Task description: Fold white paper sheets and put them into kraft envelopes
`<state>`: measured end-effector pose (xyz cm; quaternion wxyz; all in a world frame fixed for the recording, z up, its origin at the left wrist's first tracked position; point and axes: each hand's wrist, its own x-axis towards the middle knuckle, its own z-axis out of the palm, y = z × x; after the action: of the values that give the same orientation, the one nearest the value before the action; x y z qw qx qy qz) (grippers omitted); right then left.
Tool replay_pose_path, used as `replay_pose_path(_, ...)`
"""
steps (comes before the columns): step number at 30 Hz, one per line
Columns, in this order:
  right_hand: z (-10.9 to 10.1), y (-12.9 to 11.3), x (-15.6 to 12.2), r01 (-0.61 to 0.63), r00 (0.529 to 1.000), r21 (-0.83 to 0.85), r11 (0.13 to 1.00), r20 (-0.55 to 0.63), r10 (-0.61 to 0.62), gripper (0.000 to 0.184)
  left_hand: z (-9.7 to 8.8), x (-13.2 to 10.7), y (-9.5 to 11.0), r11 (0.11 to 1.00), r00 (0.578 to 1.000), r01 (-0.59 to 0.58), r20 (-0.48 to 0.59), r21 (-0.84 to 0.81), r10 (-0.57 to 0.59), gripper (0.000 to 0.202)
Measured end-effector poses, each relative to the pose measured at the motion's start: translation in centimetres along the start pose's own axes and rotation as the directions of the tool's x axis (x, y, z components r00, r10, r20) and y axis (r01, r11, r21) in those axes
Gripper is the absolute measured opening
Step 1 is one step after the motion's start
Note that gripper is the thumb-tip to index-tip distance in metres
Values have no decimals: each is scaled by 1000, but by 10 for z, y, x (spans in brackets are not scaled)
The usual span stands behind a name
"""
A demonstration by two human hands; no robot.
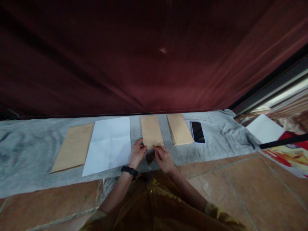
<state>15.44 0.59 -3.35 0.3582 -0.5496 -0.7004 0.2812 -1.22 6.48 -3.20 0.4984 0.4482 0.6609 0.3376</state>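
Observation:
A brown paper envelope point(151, 130) with faint red print near its far end lies straight in front of me on a grey cloth. At its near left corner, my left hand point(138, 153) is closed with thumb and fingertips on the edge; a black band is on that wrist. My right hand point(164, 158) pinches the same near edge further right. Between my hands, a small dark patch shows on the cloth. To the left is a creased white paper sheet point(109, 144), and right of the envelope sits a stack of similar envelopes point(180, 130).
A larger-looking brown envelope pile point(74, 147) lies at far left. A dark-screened phone point(198, 132) rests right of the stack. The grey cloth point(221, 138) runs along a dark red curtain point(154, 70). Tiled floor point(216, 183) and a colourful printed bag point(288, 157) are nearer right.

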Motion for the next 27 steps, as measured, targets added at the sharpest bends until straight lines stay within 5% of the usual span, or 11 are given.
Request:
replay_pose_path(4,-1,-4,2,209,976,-312,927,120,-180,42,-4,-1,7,990,998,-46,-47,134,52,50)
replay_pose_path(8,5,0,1,241,967,-429,871,182,-178,45,-7,-7,15,955,991,-84,-74,285,110,52)
replay_pose_path(11,8,5,0,243,967,-440,865,183,-179,44,-4,-16,15,847,973,-148,-80,511,218,48)
replay_pose_path(15,8,9,1,259,962,-416,871,186,-198,45,4,-27,6,645,878,-325,-33,692,477,39)
replay_pose_path(20,6,13,2,262,961,-396,880,194,-198,51,13,-33,-11,431,712,-614,230,661,663,38)
replay_pose_path(27,-5,21,-3,239,968,-442,865,183,-173,50,13,-44,-22,259,687,-616,347,744,638,45)
